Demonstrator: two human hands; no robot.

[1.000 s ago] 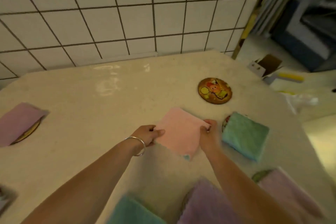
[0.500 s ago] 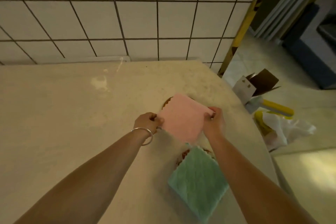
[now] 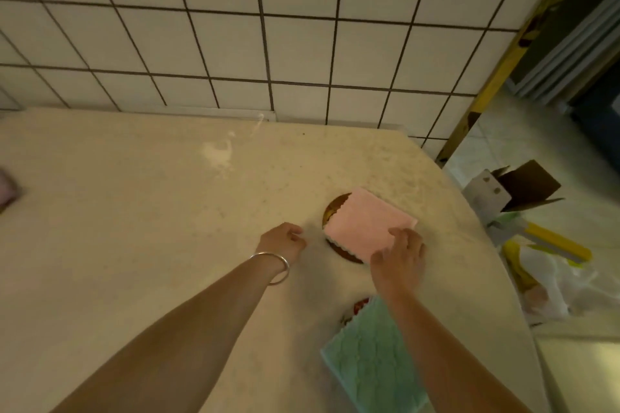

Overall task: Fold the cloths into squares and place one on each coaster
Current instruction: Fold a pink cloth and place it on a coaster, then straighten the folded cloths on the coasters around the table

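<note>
Person, head-cam view, 2 forearms + 2 hands visible.
- Left hand (image 3: 283, 241): bare, no rings seen. Thin plain silver-tone bangle (image 3: 273, 266) on the wrist just behind the hand; round, smooth, no stones or engraving visible, loose fit.
- Right hand (image 3: 399, 255): bare, no rings, watch or band seen at wrist.
- Forearms: both bare to frame edge, no sleeve or cuff in view. Nails too blurred to tell.

Folded pink cloth (image 3: 369, 228) covers a brown coaster (image 3: 335, 209); green cloth (image 3: 372, 355) apparently likewise.
</note>
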